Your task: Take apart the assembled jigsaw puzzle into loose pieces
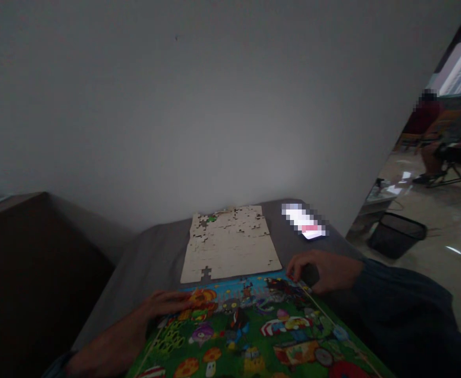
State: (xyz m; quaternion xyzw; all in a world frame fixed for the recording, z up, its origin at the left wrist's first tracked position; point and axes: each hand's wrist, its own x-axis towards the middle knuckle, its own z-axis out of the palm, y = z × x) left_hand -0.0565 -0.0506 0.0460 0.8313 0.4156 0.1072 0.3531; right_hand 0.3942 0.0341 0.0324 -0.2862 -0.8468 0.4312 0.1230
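A colourful cartoon jigsaw puzzle [249,325] with plants and zombies on green ground lies in front of me, its near part cut off by the lower frame edge. My left hand [167,304] rests with outstretched fingers on its upper left border. At the upper right corner, my right hand [320,270] has its thumb and fingers curled together in a pinch; whatever is between the fingertips is hidden. Just beyond lies a pale backing board [230,247] made of interlocked puzzle pieces, with several gaps and a green spot [211,219] near its far edge.
The grey cloth-covered surface [151,257] meets a plain wall [214,115]. A lit phone [303,220] lies at the far right. To the left stands a dark brown box-like piece [37,252]. On the floor at right is a black mesh bin [397,236]; a seated person [427,118] is farther back.
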